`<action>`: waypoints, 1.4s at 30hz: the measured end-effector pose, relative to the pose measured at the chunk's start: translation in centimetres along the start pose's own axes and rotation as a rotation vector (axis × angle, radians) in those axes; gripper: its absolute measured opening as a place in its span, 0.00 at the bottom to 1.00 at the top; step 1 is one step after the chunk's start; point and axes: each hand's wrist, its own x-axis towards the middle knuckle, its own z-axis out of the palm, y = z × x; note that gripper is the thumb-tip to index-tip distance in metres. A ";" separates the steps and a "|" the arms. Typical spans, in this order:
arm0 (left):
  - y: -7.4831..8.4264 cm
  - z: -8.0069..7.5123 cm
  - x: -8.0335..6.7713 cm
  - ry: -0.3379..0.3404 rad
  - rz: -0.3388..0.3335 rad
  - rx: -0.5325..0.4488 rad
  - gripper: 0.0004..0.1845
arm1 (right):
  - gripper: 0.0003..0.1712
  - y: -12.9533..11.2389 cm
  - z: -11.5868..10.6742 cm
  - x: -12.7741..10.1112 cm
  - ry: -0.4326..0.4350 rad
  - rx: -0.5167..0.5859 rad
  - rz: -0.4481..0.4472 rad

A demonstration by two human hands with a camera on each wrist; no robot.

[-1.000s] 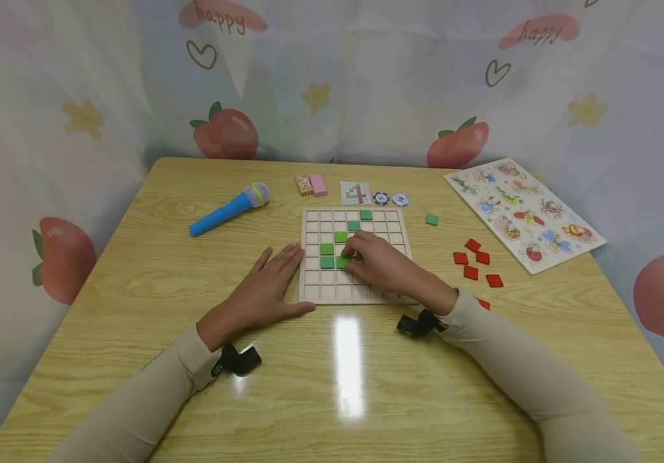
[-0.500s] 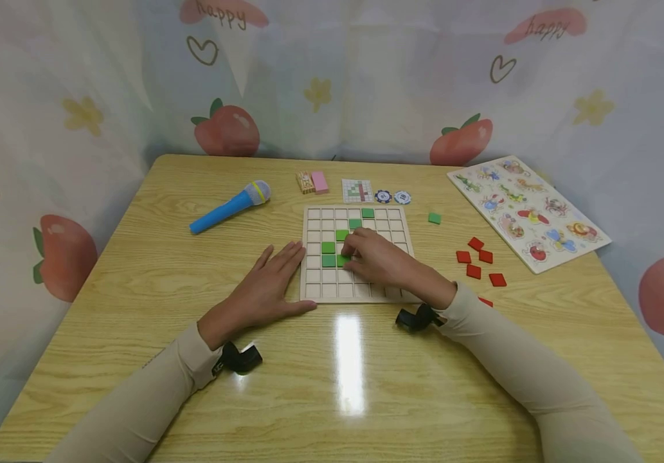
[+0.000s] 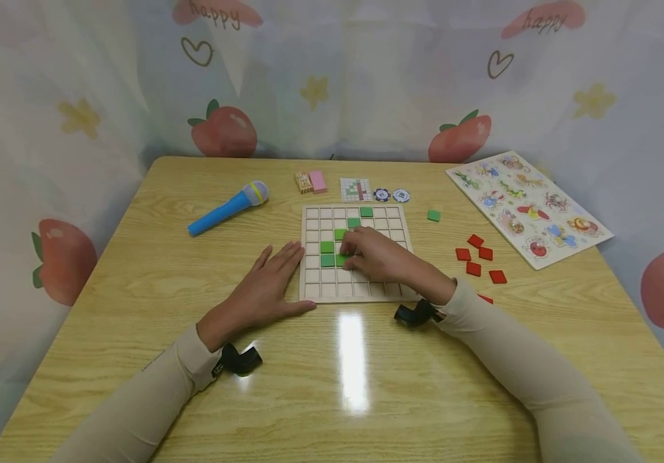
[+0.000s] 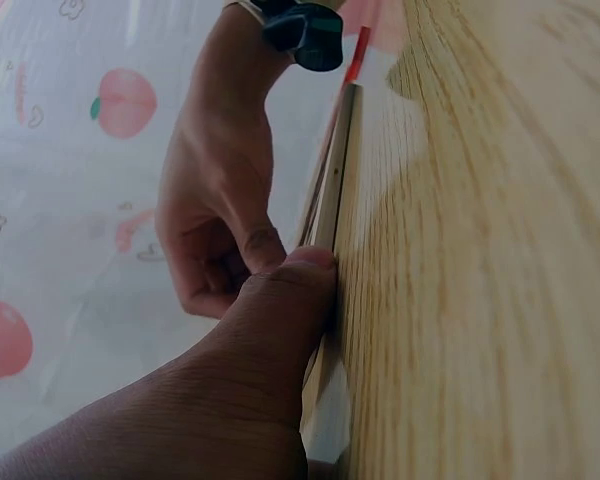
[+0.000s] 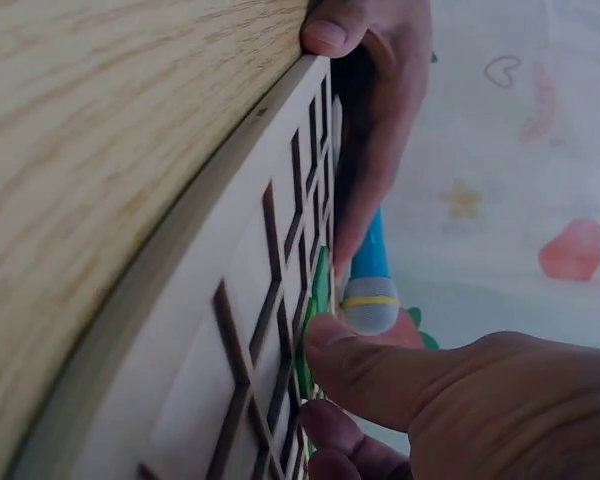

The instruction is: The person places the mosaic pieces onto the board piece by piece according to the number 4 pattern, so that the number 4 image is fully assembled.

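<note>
A pale wooden grid board (image 3: 312, 290) lies on the table, with several green tiles set in its squares in a slanting row. My right hand (image 3: 382, 258) is over the middle of it, thumb and fingers curled at a green tile (image 3: 340, 261). In the right wrist view the thumb (image 5: 365, 365) presses against the green tile (image 5: 305, 365) and the fingertips are just below. My left hand (image 3: 265, 286) rests flat with fingers spread along the board's left side. Its thumb (image 4: 280, 300) touches the front edge in the left wrist view.
Several red tiles (image 3: 473, 269) and one green tile (image 3: 433, 216) lie right of the board. Behind it are a small pattern card (image 3: 355, 190), two poker chips (image 3: 382, 195) and a pink block (image 3: 317, 181). A toy microphone (image 3: 227, 209) lies left, an animal puzzle board (image 3: 531, 209) right.
Both hands keep nearly the same place and pose. The head view shifts slightly, and the right thumb and fingers stay at the same green tile.
</note>
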 end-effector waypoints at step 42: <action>-0.1 0.1 0.0 0.008 0.006 -0.013 0.63 | 0.26 17.1 -6.5 -6.8 0.320 0.141 0.379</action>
